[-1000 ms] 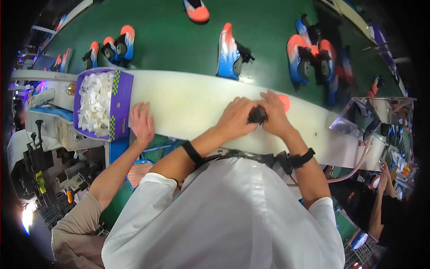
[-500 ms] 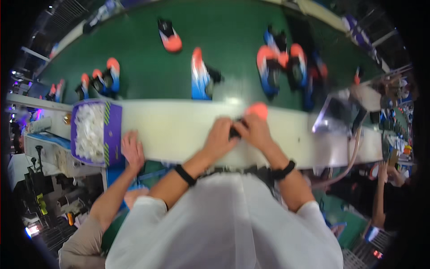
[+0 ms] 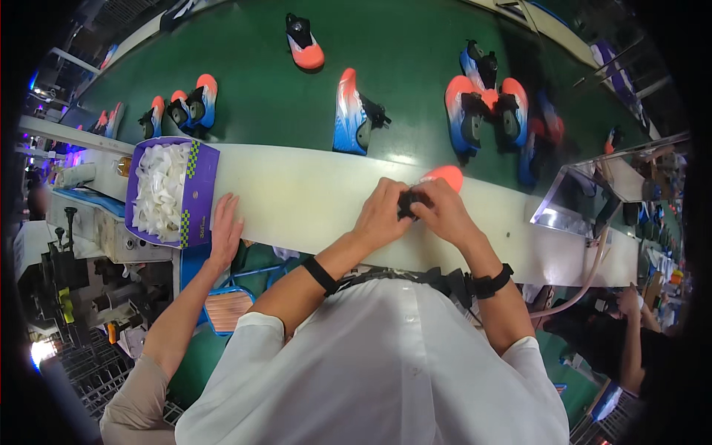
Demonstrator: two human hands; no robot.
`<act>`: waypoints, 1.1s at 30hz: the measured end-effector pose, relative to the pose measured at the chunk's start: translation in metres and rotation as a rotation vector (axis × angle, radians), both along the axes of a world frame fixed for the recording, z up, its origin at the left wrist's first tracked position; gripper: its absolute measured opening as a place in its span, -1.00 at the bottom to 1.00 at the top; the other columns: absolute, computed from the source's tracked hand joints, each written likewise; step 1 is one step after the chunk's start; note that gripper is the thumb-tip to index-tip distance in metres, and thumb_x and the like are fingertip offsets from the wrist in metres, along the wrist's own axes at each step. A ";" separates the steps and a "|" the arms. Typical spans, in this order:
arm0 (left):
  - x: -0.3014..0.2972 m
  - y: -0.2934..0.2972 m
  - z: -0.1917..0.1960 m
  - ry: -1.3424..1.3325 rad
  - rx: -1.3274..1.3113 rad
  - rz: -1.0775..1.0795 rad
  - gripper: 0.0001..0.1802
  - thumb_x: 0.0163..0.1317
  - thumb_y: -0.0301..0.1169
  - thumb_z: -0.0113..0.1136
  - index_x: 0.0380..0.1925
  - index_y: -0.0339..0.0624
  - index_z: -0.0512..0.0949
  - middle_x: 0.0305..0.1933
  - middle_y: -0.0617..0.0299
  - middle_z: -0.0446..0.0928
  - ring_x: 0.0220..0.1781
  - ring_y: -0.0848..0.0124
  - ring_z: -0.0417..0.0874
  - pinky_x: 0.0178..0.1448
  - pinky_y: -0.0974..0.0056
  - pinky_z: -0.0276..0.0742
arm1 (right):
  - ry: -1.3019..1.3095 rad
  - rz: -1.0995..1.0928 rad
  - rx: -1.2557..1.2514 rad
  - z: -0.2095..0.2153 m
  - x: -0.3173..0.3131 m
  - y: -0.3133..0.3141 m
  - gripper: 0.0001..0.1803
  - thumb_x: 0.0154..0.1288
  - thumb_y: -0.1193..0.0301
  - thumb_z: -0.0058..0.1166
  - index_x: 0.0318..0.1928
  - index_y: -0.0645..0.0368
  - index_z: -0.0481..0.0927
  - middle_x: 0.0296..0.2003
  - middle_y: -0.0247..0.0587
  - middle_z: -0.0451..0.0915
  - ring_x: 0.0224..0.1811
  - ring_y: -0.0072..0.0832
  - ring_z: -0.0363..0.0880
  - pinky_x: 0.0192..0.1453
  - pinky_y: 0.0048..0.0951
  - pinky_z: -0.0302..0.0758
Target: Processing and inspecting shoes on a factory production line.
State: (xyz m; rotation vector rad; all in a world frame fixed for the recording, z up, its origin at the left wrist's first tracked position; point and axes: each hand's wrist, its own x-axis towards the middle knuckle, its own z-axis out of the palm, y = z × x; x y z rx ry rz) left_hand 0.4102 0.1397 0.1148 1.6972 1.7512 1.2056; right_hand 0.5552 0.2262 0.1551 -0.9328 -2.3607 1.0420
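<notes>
A shoe upper with a coral toe [image 3: 447, 176] and a black collar lies on the white worktable [image 3: 297, 199] in front of me. My left hand [image 3: 384, 213] grips the black collar from the left, fingers curled in. From the other side my right hand [image 3: 445, 211] pinches the same collar, thumb close to the left hand's fingers. Both hands hide most of the shoe upper's middle and heel; its toe points away to the right.
Beyond the table runs a green belt [image 3: 252, 89] carrying several coral, white and blue shoe uppers [image 3: 348, 119]. A purple box [image 3: 199, 200] of white pieces stands left, beside another person's hand [image 3: 226, 230]. Right is a clear-sided metal-framed fixture [image 3: 564, 215].
My view has shifted, so the table and belt sit differently in the picture. Both hands stay on the shoe upper's collar, with only a slight change in finger position.
</notes>
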 end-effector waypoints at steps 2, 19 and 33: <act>0.001 0.002 -0.004 -0.013 0.037 -0.033 -0.49 -0.20 -0.52 0.34 -0.19 -0.25 0.35 -0.20 0.03 0.36 -0.21 0.12 0.49 -0.14 0.18 0.47 | -0.189 -0.090 -0.212 0.001 -0.001 0.002 -0.68 0.11 0.29 0.18 -0.29 0.32 0.51 -0.41 0.01 0.51 -0.36 -0.11 0.52 -0.28 -0.26 0.45; -0.003 0.009 -0.004 0.028 0.059 -0.053 -0.58 -0.23 -0.48 0.37 -0.34 -0.23 0.37 -0.30 0.07 0.38 -0.22 0.09 0.39 -0.16 0.12 0.36 | 0.206 0.009 -0.114 -0.018 0.007 0.007 -0.70 0.08 0.31 0.18 -0.29 0.30 0.52 -0.62 -0.15 0.51 -0.57 -0.28 0.51 -0.41 -0.32 0.45; -0.086 -0.029 0.028 -1.046 -0.757 0.050 -0.53 0.13 -0.30 0.24 0.01 -0.26 0.40 -0.19 0.14 0.53 -0.28 0.34 0.62 -0.46 0.24 0.62 | 0.163 -0.261 -0.264 -0.010 -0.009 0.058 -0.83 0.23 0.39 0.08 -0.28 0.26 0.50 -0.61 -0.40 0.40 -0.59 -0.69 0.32 -0.53 -0.57 0.30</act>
